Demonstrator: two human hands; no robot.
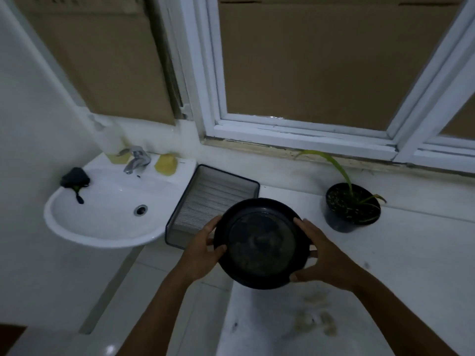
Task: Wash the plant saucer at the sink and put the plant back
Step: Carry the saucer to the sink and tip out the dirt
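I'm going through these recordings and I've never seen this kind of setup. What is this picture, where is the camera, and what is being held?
No machine here: a person works with bare hands. The single picture comes from a camera worn on the head, looking forward and down. The left hand and right hand grip a black plant saucer by opposite edges, held in the air. The potted plant stands on the white counter to the right, below the window. A mesh tray lies left of the saucer, then the sink with its tap.

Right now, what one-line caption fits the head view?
Left hand and right hand grip the black saucer by its rim, between the white sink and the potted plant.
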